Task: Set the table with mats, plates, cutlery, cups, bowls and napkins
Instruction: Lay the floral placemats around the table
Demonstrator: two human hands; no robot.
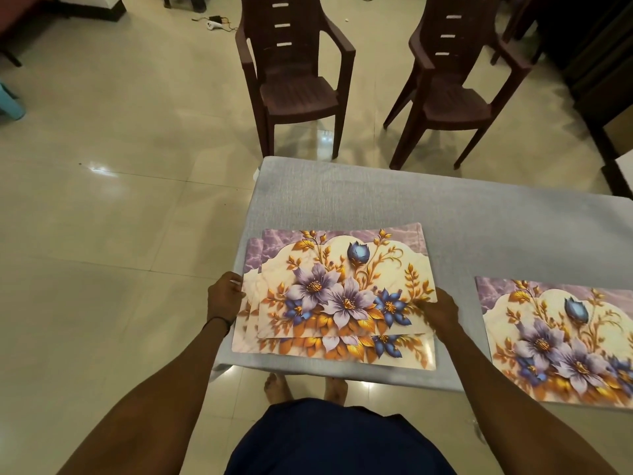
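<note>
A loose stack of floral mats (pixel 339 293), purple and gold flowers on cream, lies at the near left corner of the grey table (pixel 376 197). The top mat sits shifted up and right of those beneath. My left hand (pixel 224 298) grips the stack's left edge, thumb on top. My right hand (pixel 440 311) holds the right edge of the top mat, fingers curled at its rim. Another single floral mat (pixel 561 341) lies flat on the table to the right, near the front edge.
Two dark brown plastic chairs (pixel 294 80) (pixel 455 87) stand on the tiled floor beyond the table's far edge. Dark furniture (pixel 596 63) stands at the far right. A cable and a small white device (pixel 214 22) lie on the floor far back.
</note>
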